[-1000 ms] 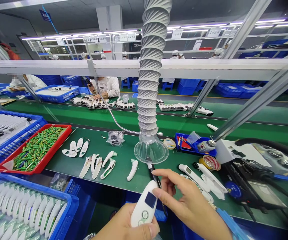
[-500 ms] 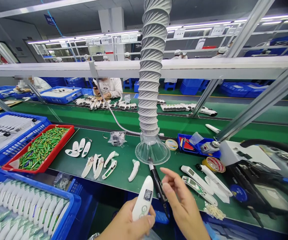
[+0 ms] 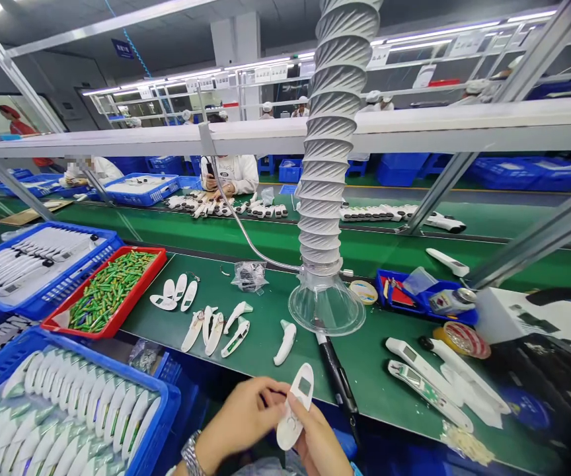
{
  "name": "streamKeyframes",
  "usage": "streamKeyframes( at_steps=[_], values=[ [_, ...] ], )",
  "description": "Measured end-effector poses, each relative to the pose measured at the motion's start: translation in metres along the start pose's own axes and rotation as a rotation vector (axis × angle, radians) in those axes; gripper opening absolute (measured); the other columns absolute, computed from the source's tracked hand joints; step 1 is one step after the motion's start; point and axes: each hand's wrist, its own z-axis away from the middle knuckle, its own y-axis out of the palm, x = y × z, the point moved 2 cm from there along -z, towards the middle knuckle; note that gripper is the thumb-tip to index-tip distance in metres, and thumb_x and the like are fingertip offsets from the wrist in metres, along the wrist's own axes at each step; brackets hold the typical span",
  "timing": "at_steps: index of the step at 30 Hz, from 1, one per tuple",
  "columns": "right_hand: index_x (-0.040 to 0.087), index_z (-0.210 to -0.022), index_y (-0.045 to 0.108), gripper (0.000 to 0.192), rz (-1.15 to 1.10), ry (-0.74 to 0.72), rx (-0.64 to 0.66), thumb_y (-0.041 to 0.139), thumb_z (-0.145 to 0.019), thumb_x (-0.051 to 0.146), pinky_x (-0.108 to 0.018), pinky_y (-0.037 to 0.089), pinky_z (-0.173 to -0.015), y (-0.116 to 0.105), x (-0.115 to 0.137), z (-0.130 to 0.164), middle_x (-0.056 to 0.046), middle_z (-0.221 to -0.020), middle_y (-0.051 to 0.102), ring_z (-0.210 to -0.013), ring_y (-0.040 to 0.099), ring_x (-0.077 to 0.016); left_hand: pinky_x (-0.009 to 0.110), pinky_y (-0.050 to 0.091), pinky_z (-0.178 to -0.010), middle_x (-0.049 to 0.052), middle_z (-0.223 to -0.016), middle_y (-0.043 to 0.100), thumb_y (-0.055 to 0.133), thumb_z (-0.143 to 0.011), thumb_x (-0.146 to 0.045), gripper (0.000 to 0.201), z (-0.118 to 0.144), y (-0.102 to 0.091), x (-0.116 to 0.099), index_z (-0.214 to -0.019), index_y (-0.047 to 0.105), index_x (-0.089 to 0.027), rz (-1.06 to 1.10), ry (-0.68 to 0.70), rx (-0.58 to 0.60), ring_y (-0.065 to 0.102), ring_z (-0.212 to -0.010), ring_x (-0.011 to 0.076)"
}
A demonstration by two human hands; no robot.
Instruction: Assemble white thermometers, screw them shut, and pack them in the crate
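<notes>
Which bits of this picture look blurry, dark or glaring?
Head view: the right edge darkens, and the black equipment there is smeared; head view: background strip lights glare white; head view: the clear funnel catches pale reflections; head view: the white shell in the right hand is fairly sharp.

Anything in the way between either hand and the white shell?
Nothing visible. The right hand holds the white shell directly, and the left hand has its fingertips at the shell's edge. The black tool sits off to the right, not between.
</notes>
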Motion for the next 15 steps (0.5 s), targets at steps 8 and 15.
streamKeyframes(
  at_steps=[8,15],
  values=[
    [0.012,-0.094,0.064,0.049,-0.079,-0.085,-0.163,0.077,-0.063,0.047,-0.02,0.041,-0.047,-0.014,-0.004,0.014,-0.002,-0.061,0.067,-0.047,0.057,-0.0104,0.043,0.032,-0.101,0.024,-0.125,0.048,0.037,-0.085,-0.025,0.048,-0.065,-0.046,0.078,-0.125,0.04,0.001,-0.45,-0.157,-0.337,0.043,-0.12,0.0343],
    [0.012,-0.098,0.06,0.048,-0.022,-0.409,-0.535,0.073,-0.068,0.047,-0.024,0.047,-0.05,-0.065,0.013,0.069,-0.002,-0.064,0.067,-0.05,0.06,-0.0134,0.047,0.047,-0.079,0.018,-0.093,0.066,0.026,-0.088,-0.026,0.034,-0.093,-0.042,0.103,-0.095,0.055,-0.01,-0.561,-0.126,-0.117,0.065,-0.087,0.0342]
  ],
)
